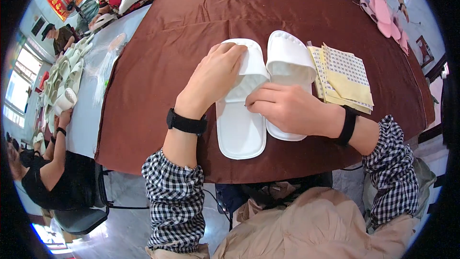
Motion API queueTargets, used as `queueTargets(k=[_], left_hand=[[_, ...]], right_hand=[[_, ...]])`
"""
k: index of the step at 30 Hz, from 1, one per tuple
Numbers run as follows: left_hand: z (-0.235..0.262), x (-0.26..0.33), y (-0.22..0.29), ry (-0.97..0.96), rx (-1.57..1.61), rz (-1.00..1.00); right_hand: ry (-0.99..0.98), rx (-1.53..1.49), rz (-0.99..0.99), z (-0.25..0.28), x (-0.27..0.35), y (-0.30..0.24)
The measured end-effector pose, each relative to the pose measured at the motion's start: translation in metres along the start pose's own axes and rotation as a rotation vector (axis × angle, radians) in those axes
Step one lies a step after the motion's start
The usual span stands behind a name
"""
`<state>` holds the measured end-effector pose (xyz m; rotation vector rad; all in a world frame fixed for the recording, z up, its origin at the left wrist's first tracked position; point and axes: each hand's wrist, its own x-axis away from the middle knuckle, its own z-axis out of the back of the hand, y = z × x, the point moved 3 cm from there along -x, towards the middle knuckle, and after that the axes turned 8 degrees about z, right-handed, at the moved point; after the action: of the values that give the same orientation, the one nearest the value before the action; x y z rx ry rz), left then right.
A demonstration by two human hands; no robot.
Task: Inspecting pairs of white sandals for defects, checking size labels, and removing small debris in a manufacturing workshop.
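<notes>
Two hands at work: my left hand presses flat on the left slipper; my right hand pinches its strap; sticker sheets lie just beside the right slipper.

Place: a small hand-assembly workshop for slippers.
Bench: a large bench under a brown cloth, with several people seated around it.
Stock: white open-toe fabric slippers heaped along the left side; pink slippers at the far right.
Supplies: yellowish label sheets.
</notes>
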<state>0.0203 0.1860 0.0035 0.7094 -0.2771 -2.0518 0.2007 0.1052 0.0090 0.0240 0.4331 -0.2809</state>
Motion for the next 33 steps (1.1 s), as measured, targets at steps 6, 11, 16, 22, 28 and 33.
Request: queueTargets(k=[6, 11, 16, 22, 28, 33], left_hand=[[0.002, 0.002, -0.001, -0.003, 0.016, 0.007], [0.0, 0.002, -0.002, -0.011, 0.041, 0.018], [-0.001, 0.002, -0.002, -0.006, 0.022, 0.017], [-0.001, 0.001, -0.001, -0.008, 0.021, 0.017], [0.002, 0.002, -0.001, -0.014, 0.009, 0.019], [0.001, 0.002, 0.002, -0.027, 0.021, 0.036]], right_hand=[[-0.019, -0.079, 0.016, 0.003, 0.001, 0.003], [-0.004, -0.144, 0.049, 0.006, 0.005, 0.006], [0.029, -0.401, -0.212, 0.014, 0.003, 0.005], [0.098, -0.355, -0.146, 0.005, -0.002, 0.012], [0.097, -0.341, -0.154, 0.004, -0.017, 0.009], [0.114, -0.382, -0.296, 0.003, -0.017, 0.02]])
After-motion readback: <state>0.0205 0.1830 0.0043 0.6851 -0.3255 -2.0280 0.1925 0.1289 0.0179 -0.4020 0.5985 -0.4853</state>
